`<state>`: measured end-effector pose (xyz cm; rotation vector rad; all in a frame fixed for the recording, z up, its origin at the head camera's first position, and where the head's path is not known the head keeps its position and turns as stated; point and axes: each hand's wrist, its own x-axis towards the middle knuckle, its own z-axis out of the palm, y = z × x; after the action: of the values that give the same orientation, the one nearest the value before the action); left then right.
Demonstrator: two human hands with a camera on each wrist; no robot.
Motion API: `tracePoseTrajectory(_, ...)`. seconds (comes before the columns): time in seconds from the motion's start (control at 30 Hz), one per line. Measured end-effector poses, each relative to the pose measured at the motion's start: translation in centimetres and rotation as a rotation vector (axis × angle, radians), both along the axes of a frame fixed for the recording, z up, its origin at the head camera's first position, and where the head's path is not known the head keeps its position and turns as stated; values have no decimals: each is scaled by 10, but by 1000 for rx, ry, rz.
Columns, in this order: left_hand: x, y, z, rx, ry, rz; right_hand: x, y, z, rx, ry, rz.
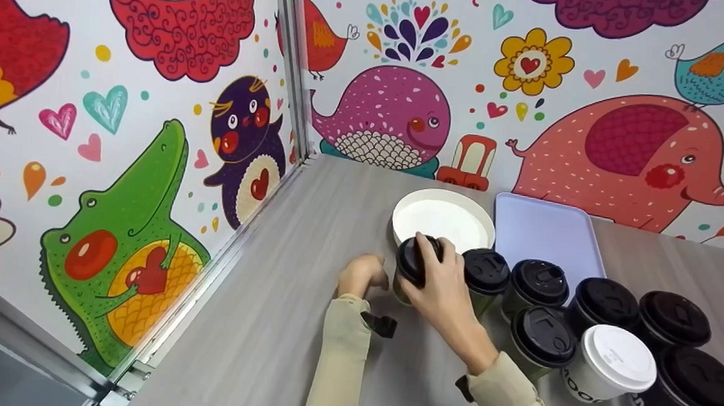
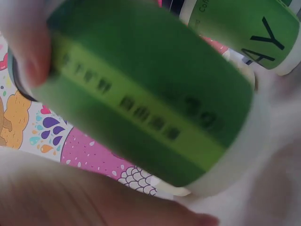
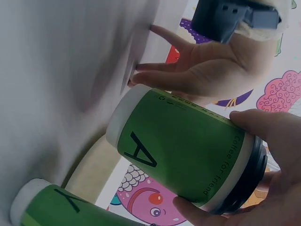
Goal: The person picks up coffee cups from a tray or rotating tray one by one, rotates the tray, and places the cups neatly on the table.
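My right hand (image 1: 445,286) grips a green paper coffee cup (image 3: 181,146) from above, thumb and fingers around the black lid (image 1: 410,262) and upper rim. The cup stands at the left end of a group of lidded cups, right in front of a round white dish. In the left wrist view the green cup (image 2: 150,89) fills the middle, its yellow-green printed band facing that camera. Beside the cup, on its left, my left hand (image 1: 362,275) is low at the table with nothing held. Its fingers (image 3: 164,76) extend toward the tabletop in the right wrist view.
Behind the cup lies the round white dish (image 1: 444,218), with a lavender tray (image 1: 548,232) to its right. Several black-lidded cups (image 1: 538,282) and a white cup (image 1: 615,361) crowd the right side. Patterned wall panels (image 1: 381,115) border the grey table (image 1: 253,303) at left and back.
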<state>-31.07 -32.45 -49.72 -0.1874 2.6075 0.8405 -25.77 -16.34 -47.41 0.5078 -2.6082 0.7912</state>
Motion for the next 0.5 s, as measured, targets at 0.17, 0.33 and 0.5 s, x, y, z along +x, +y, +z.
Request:
tracePoseTrajectory(0.17, 0, 1, -1, -10, 15, -4, 14, 10, -5, 5, 13, 21)
tracePoseTrajectory(0.33, 0, 2, -2, -25, 18, -26, 29, 22, -7, 49, 54, 10)
tracePoseTrajectory(0.5, -1, 1, -1, -37, 28, -49, 48, 35, -15, 114, 131, -33)
